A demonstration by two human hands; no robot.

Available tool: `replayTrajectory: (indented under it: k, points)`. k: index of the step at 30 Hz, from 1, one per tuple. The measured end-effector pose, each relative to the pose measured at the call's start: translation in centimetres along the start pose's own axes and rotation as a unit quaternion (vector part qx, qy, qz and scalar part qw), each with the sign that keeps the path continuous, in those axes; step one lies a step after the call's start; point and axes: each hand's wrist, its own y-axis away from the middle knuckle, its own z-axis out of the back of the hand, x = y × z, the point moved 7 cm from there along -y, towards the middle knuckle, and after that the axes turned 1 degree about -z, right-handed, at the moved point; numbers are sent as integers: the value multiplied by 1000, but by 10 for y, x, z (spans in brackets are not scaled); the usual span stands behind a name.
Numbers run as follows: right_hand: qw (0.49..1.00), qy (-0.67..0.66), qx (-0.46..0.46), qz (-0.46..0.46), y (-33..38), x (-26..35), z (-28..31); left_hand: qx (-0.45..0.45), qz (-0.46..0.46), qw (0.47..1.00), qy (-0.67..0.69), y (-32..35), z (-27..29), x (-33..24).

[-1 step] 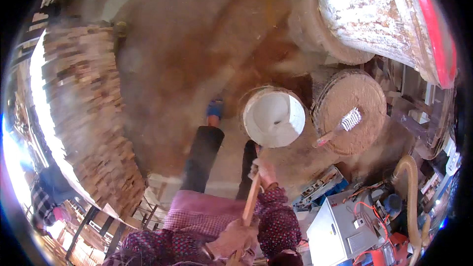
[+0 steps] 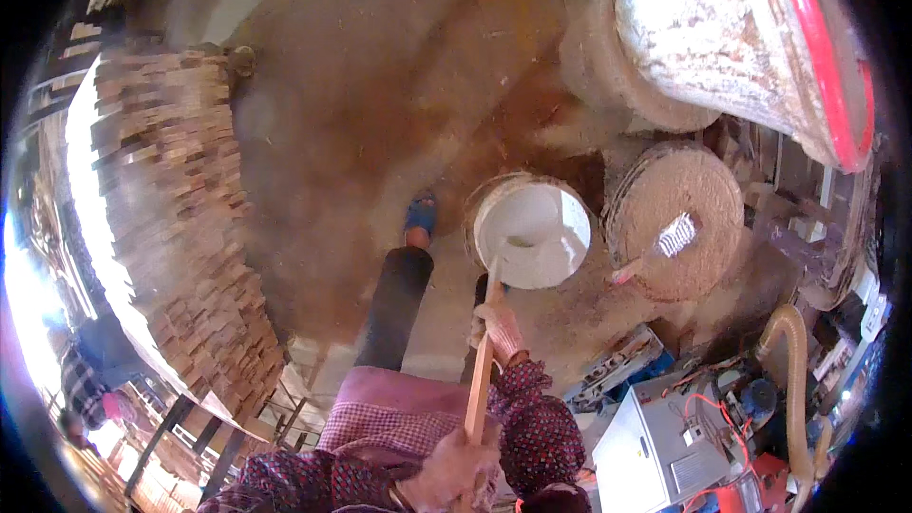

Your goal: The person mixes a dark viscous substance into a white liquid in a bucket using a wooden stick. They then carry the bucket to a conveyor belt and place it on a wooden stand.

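Both my hands grip a long wooden stick (image 2: 482, 385) that slants up from my lap. My left hand (image 2: 454, 473) is closed round its lower part, close to my body. Higher up, my right hand (image 2: 502, 325) wraps round it just short of the bucket. The stick's far end, coated whitish, reaches over the near rim into a round white bucket (image 2: 579, 218) on the floor. Inside lies a white, wet-looking mixture (image 2: 532, 261) with a hollow in its surface; how deep the stick goes is hidden.
Right of the bucket, a paint roller (image 2: 665, 242) lies on a crusted round lid (image 2: 712, 180). Beyond tilts a large white tub with a red rim (image 2: 684, 38). Stacked wood pieces (image 2: 180, 218) stand left. A grey cabinet (image 2: 632, 446) and hose (image 2: 793, 361) are near right. Another person (image 2: 90, 370) is far left.
The stick and my right hand have shifted slightly, and the stick's whitish end now shows at the bucket's near rim. The hollow in the white mixture looks different. My grip is unchanged.
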Motion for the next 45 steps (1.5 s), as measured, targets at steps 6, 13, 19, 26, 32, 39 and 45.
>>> replayTrajectory:
  k: [6, 13, 19, 26, 32, 39, 45]
  points:
    - [998, -31, 29, 44, 15, 67, 44, 89, -17, 995, -47, -14, -32, 23]
    - [1000, -10, 13, -4, 27, 21, -18, 22, -17, 997, 66, 28, -16, -9]
    - [994, -97, -5, 47, 40, 71, 26, 37, -6, 985, -166, -15, -26, 13]
    - [996, -19, 75, 50, 29, 34, -30, -2, -35, 999, 23, 18, -18, -9]
    - [989, -133, 51, 49, 28, 72, 29, 9, -167, 948, -270, -17, -42, -5]
    - [1000, -8, -16, 15, -6, 12, 2, 18, -12, 1000, 17, 3, -14, -9]
    - [998, -52, 15, 43, 5, 68, 39, 99, -82, 992, 2, -26, -47, 13]
